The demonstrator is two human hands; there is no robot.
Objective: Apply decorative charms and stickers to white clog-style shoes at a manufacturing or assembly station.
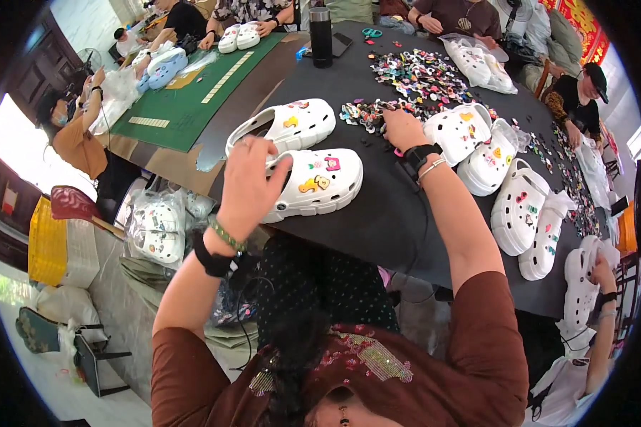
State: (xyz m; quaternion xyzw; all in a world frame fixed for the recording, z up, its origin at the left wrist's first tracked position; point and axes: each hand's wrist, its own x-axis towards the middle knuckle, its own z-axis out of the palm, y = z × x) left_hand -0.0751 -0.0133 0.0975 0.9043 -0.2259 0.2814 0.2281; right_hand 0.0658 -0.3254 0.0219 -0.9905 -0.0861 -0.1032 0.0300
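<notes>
In front of me on the dark table lie two white clogs side by side, toes pointing right. The near clog point(322, 183) carries yellow and pink charms, and the far clog point(303, 121) has yellow and orange ones. My left hand point(251, 186) rests over the heel end of the near clog, thumb apart from its loosely bent fingers. My right hand point(404, 131) reaches into the near edge of a pile of small colourful shoe charms point(424, 75). Its fingers are bent down and drawn together among the charms; what they pinch, if anything, is hidden.
To the right stand more decorated white clogs point(521, 206). A black tumbler point(321, 39) and teal scissors point(372, 33) sit farther back. Bagged clogs point(478, 64) lie beyond the pile. Co-workers surround the tables, including one at a green mat point(192, 107).
</notes>
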